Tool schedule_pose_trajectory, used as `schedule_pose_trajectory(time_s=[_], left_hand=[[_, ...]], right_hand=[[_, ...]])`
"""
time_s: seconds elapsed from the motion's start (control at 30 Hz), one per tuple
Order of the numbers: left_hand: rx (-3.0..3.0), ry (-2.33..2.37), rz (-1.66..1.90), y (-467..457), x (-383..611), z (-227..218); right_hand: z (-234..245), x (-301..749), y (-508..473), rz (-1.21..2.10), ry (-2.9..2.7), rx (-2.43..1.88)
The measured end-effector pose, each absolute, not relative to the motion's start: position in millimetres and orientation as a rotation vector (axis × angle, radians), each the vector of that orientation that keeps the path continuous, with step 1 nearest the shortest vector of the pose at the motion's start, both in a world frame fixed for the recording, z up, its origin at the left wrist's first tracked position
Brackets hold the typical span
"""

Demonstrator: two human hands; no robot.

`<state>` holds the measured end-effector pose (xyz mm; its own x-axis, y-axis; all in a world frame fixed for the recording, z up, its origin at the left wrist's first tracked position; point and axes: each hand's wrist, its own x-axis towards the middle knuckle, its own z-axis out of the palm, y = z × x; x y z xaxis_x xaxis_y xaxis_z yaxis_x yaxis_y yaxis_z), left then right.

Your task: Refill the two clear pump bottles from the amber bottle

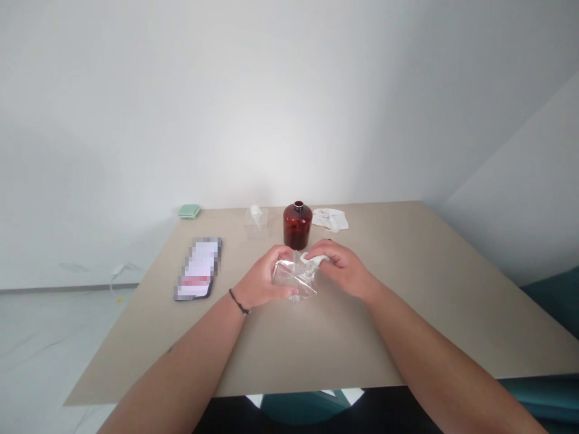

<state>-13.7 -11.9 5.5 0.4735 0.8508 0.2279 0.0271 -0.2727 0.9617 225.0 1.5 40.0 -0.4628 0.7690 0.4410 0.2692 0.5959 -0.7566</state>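
Well: left hand (261,278), right hand (340,270) together, clamped on clear plastic piece (294,278) | beige table (407,301) | white wall (226,120)

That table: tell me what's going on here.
A person is working with both bare hands at a beige table. The left hand grips a crumpled clear plastic item, while the right hand pinches a white cloth against it. Just beyond the hands stand a dark red glass bottle and a clear box. A second white cloth lies further back, and a pixelated flat item lies to the left.
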Motion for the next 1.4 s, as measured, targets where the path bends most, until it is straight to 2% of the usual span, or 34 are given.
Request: schedule_pose_trajectory(time_s=[0.13,0.4,0.57,0.9,1.17,1.4], left_hand=[[1.657,0.739,0.931,-14,-9,9],[1.656,0.906,0.948,-18,-2,17],[1.507,1.031,1.087,-18,3,18],[1.391,0.947,1.222,-18,3,13],[1.254,0.674,1.227,-19,3,11],[1.141,0.575,1.091,-21,2,17]], right_hand=[[46,229,0,0.511,-2.182,-0.702],[59,228,-10,-0.375,-2.414,-0.634],[60,224,-15,-0.575,-2.327,-0.718],[52,230,-11,-0.525,-2.266,-0.709],[48,234,-7,-0.132,-2.162,-0.540],[54,233,-12,0.219,-2.092,-0.453]])
